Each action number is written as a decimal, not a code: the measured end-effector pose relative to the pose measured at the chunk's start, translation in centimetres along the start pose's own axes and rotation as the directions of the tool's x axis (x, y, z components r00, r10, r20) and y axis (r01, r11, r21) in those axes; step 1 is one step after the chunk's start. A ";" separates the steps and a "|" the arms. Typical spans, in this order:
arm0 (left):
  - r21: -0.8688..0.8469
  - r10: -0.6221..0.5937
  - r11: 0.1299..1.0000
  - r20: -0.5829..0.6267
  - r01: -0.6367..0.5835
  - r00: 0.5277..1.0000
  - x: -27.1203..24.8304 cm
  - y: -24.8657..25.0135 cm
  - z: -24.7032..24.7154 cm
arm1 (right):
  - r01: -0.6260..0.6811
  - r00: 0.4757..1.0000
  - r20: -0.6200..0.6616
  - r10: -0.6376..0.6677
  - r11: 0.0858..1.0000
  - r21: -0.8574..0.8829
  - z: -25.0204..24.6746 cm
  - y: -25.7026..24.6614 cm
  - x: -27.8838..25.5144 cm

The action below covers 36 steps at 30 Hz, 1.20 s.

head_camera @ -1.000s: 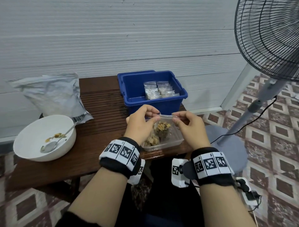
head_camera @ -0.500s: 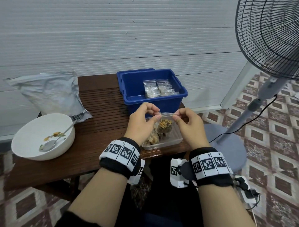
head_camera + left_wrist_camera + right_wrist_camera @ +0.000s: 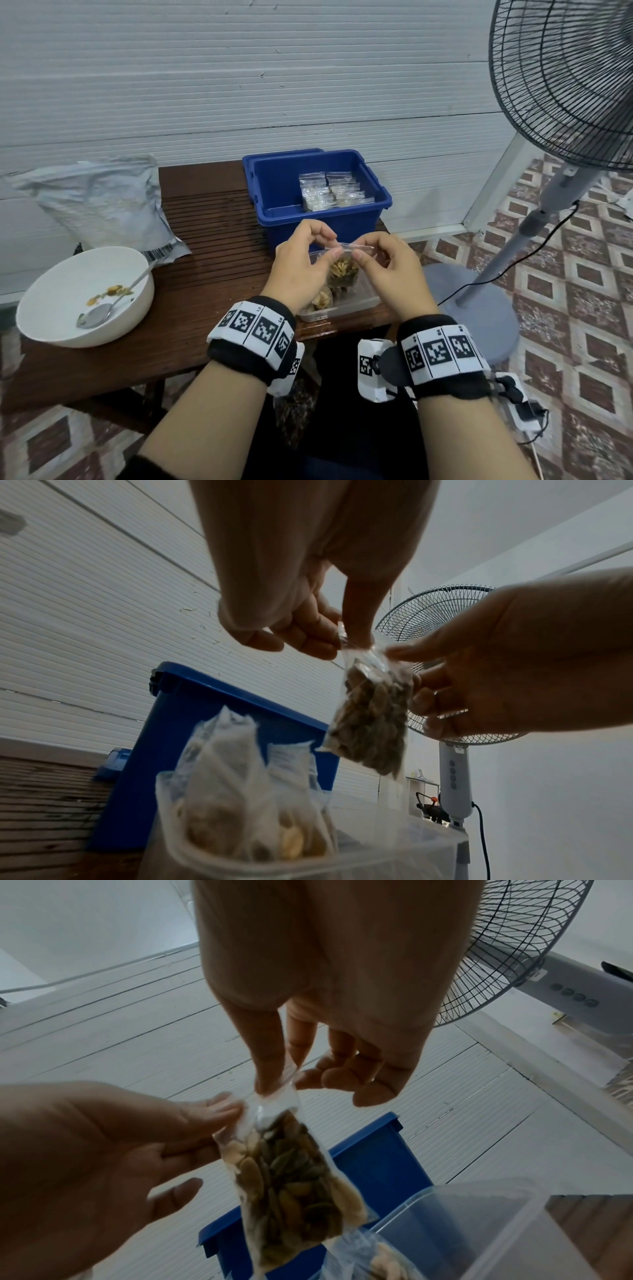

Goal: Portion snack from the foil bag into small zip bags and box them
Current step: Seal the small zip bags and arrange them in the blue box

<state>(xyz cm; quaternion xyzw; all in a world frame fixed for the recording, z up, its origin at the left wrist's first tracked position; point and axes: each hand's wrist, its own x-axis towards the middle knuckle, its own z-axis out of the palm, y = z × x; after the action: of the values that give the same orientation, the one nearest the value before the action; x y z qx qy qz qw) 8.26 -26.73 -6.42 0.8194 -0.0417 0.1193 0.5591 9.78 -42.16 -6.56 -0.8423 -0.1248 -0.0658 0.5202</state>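
Observation:
A small clear zip bag (image 3: pixel 344 270) filled with brown and green snack pieces hangs above the clear plastic box (image 3: pixel 359 303) at the table's front edge. My left hand (image 3: pixel 334 249) pinches the left end of its top strip between thumb and forefinger. Thumb and forefinger of my right hand (image 3: pixel 359 253) pinch the strip just beside it. The left wrist view shows the bag (image 3: pixel 371 718) hanging from my left hand (image 3: pixel 346 639). In the right wrist view the bag (image 3: pixel 291 1185) hangs below my right hand (image 3: pixel 277 1085). The crumpled foil bag (image 3: pixel 99 202) leans against the wall at back left.
A blue bin (image 3: pixel 322 219) behind the hands holds stacked empty zip bags (image 3: pixel 330 190). Filled bags (image 3: pixel 240 804) stand in the clear box. A white bowl (image 3: pixel 68 329) with a spoon (image 3: pixel 102 308) and a few crumbs sits at front left. A standing fan (image 3: pixel 565 85) rises at right.
The two pinches have come closer together along the bag's top strip. The bag still hangs over the clear box.

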 end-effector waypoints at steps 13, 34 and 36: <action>-0.048 -0.050 0.998 -0.053 0.048 0.997 -0.1 0.3 -0.5 | -0.002 1.000 0.009 0.002 1.000 -0.008 0.0 -0.3 0.1; -0.070 -0.156 0.987 -0.277 0.142 0.948 5.1 -2.2 -6.6 | 0.146 0.987 0.100 -0.126 0.961 -0.234 -3.5 -5.6 9.9; -0.082 -0.181 0.983 -0.306 0.164 0.935 6.2 -2.9 -7.6 | 0.151 0.984 0.138 -0.115 0.946 -0.288 -3.5 -6.2 12.3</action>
<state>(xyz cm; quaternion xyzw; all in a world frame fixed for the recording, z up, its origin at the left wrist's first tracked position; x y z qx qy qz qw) 13.68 -18.21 -4.91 0.7749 0.1159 0.1965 0.5895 19.96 -40.93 3.28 -0.9029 -0.2011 -0.0682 0.3738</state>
